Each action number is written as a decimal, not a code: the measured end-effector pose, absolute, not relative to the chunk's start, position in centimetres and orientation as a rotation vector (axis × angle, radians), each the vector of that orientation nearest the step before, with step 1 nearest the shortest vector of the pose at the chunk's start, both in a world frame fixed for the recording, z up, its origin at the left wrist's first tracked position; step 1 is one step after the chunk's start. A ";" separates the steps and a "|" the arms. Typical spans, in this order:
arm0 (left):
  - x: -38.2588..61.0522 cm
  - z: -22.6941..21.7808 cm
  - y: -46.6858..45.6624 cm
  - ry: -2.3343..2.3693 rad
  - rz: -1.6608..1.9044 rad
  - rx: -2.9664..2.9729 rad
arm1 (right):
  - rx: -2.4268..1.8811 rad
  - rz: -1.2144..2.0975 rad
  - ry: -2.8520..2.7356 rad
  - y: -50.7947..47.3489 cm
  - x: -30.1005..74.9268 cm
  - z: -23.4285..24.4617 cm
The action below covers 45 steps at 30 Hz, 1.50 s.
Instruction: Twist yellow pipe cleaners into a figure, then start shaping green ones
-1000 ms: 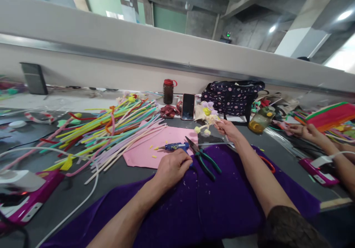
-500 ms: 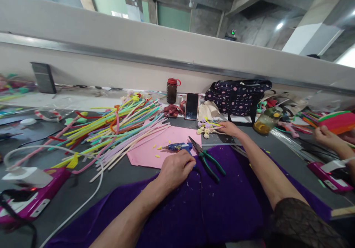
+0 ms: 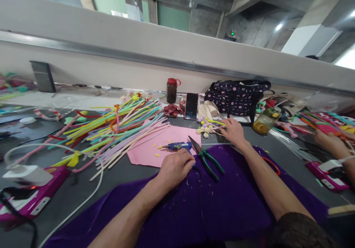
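My left hand [image 3: 176, 169] is closed around the handle of a blue glue gun [image 3: 174, 146], which lies with its nozzle to the left over a pink sheet [image 3: 144, 155]. Its black cord trails down the purple cloth [image 3: 172, 211]. Just right of that hand, green-handled pliers [image 3: 212, 163] rest with their jaws parted. My right hand [image 3: 234, 132] reaches forward, fingers apart, beside a small cluster of cream and lilac fuzzy flowers [image 3: 205, 126] with yellow stems. Whether its fingertips touch the stems, I cannot tell. Small yellow bits [image 3: 157, 155] lie near the nozzle.
Colourful pipe cleaners [image 3: 119, 129] spread out at left. Magenta power strips [image 3: 41, 200] sit at both sides. Behind stand a phone [image 3: 191, 106], a red-lidded bottle [image 3: 171, 91], a patterned bag [image 3: 235, 98] and a drink bottle [image 3: 266, 121]. Another person's hand [image 3: 330, 142] works at right.
My right hand has shifted slightly right, its fingers spreading away from the flower stems. A red loop now shows beside my right forearm. The other person's colourful bundle has lowered. My left hand stays put.
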<state>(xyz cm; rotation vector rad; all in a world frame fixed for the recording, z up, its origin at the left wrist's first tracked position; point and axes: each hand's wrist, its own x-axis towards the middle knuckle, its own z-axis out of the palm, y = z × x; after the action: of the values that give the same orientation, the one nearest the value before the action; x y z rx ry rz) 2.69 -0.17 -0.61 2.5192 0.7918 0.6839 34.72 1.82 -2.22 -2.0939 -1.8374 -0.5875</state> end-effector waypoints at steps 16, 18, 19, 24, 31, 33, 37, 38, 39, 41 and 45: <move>2.8 -0.5 -0.4 0.819 0.687 2.504 | -2.088 -0.317 -1.960 -1.0 31.8 -0.8; 2.8 -0.5 -0.6 0.818 0.693 2.488 | -2.021 -0.211 -2.037 -2.3 30.8 -0.7; 2.9 -0.4 -0.7 0.815 0.695 2.482 | -2.010 -0.173 -2.080 -2.9 30.4 -0.9; 2.7 -0.2 -0.6 0.806 0.717 2.504 | -2.044 -0.234 -2.171 -3.3 29.6 -2.9; 2.1 0.3 0.5 0.904 0.798 2.499 | -2.022 -0.368 -2.208 -2.6 29.6 -4.1; 2.2 0.2 0.3 0.902 0.800 2.504 | -2.014 -0.407 -2.199 -2.8 29.5 -4.0; 2.2 0.2 0.1 0.868 0.824 2.504 | -1.986 -0.490 -2.173 -3.2 29.6 -3.8; 2.1 0.3 0.2 0.872 0.843 2.497 | -1.981 -0.500 -2.164 -3.3 29.6 -3.8; 1.9 0.4 0.4 0.884 0.867 2.486 | -1.980 -0.505 -2.153 -3.3 29.6 -3.9; 1.5 0.5 0.9 0.921 0.913 2.462 | -1.984 -0.495 -2.145 -3.4 29.7 -4.0; 1.3 0.6 1.2 0.955 0.931 2.456 | -1.992 -0.422 -2.197 -3.7 29.8 -4.0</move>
<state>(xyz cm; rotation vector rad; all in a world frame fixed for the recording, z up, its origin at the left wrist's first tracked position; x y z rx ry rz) 1.28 1.19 0.63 2.4557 0.9551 0.9307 29.76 -3.73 -4.00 -1.9919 -2.1967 -0.4215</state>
